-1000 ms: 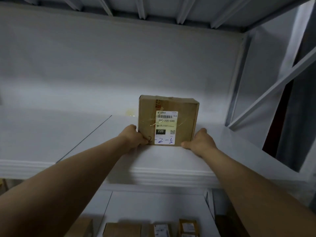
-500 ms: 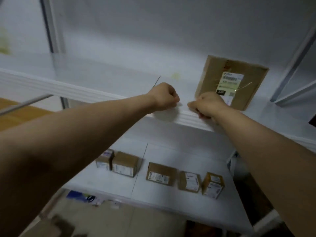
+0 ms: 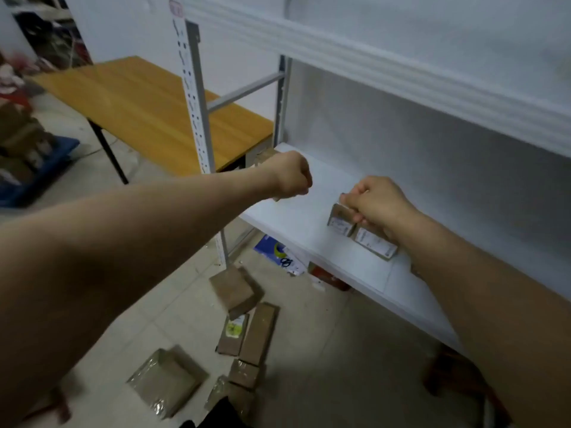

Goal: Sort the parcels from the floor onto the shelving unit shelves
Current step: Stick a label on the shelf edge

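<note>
Wooden table (image 3: pixel 145 103) off to the left, with a bunch of parcels (image 3: pixel 259 332) lying on the floor by the shelving unit (image 3: pixel 197 97). My left hand (image 3: pixel 292 177) is balled up with nothing in it. My right hand (image 3: pixel 381 205) is curled too, right in front of two small boxes (image 3: pixel 374 242) on the lower shelf (image 3: pixel 296 217).

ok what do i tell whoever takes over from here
Left hand: curled, empty, in the air before the lower shelf.
Right hand: curled, seems empty, in front of two small boxes standing on that shelf.
Done: at least those two are shelved.
Left: about six parcels lie on the floor below; each needs picking up and shelving.
</note>
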The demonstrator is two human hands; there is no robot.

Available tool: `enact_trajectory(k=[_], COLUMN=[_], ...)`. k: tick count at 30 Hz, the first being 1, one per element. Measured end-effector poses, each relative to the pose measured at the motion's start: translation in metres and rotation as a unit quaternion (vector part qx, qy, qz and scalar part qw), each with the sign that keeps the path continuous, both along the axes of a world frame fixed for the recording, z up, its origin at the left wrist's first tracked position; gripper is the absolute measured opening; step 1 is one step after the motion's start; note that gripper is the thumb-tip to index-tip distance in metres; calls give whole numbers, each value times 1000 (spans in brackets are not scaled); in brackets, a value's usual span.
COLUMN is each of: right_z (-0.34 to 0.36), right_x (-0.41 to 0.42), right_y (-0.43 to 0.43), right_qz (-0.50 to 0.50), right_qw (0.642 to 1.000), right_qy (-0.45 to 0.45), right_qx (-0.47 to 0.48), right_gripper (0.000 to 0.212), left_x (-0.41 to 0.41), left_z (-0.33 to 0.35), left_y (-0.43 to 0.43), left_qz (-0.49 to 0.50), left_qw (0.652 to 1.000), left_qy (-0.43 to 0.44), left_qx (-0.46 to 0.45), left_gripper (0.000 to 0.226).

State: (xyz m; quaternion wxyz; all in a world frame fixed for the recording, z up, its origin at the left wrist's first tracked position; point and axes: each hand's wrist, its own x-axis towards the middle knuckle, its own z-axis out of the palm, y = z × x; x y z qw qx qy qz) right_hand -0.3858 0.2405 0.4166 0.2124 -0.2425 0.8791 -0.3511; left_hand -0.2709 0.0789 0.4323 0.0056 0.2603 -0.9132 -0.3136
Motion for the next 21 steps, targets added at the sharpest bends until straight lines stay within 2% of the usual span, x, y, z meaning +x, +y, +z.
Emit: enact_trajectory(k=[5,9,14,18,21], right_z=[-131,-235,-349,-427,-500], right_x=[35,59,78,95,107], right_y=[-53,-77,-91,-94,-105], right_qz=[25,41,56,61,46], right_qw=[986,960,938,922,913], right_qy=[-123,-215,-265,-289,-321], right_qx=[109,175,218,251,247], right_gripper=[18,23,27,13,13], left_x=[49,83,116,138,148], left_z=[-118,-213,-328,-413,-494], left_y=[-63,-89,-96,-87,-80], left_qz=[93,198,299,345,380], left_qw=[984,953,896,857,829], left_qy=[-114,-133,-148,-168,-185], left_qx=[102,189,294,343,366], left_gripper=[17,6,9,11,12])
